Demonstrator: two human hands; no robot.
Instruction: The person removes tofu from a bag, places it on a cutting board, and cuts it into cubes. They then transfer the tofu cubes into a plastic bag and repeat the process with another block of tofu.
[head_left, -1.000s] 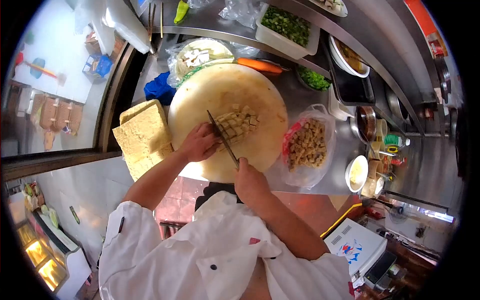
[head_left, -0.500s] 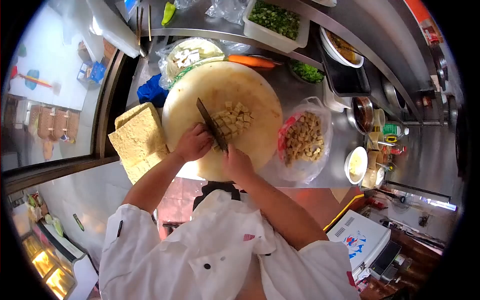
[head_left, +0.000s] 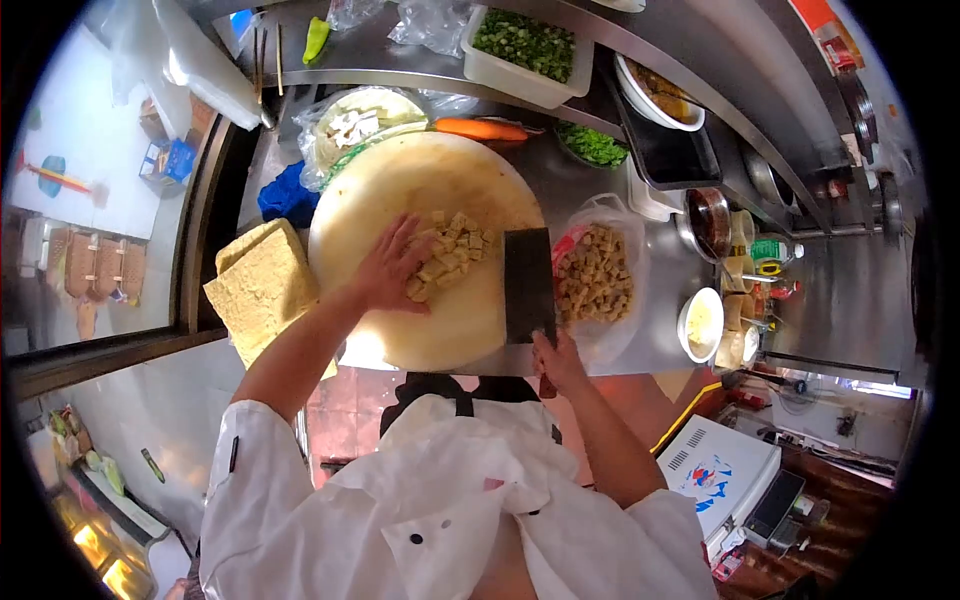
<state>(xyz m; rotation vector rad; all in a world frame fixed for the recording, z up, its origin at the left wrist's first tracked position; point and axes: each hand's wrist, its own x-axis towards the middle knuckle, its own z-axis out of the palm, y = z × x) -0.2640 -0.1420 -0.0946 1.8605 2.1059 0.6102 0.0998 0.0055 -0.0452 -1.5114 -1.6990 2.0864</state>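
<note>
My right hand (head_left: pixel 562 362) grips the handle of a cleaver (head_left: pixel 528 285), its wide dark blade lying nearly flat over the right edge of the round chopping board (head_left: pixel 440 340). Fingers spread, my left hand (head_left: pixel 392 268) rests at the left side of the tofu cubes (head_left: pixel 458 245) piled on the board. Beside the blade, a clear plastic bag (head_left: pixel 632 325) holds many browner cubes (head_left: pixel 597 275). Uncut tofu slabs (head_left: pixel 262 285), yellowish and stacked, lie left of the board.
Behind the board are a carrot (head_left: pixel 480 129), a bagged plate of white pieces (head_left: pixel 400 105) and a blue cloth (head_left: pixel 295 195). A tub of chopped greens (head_left: pixel 520 75) stands on the shelf above. To the right are a white bowl (head_left: pixel 700 325) and sauce containers (head_left: pixel 708 222).
The cleaver has moved from the cubes to the board's right edge, and its blade has turned flat. My left hand has opened out beside the cubes.
</note>
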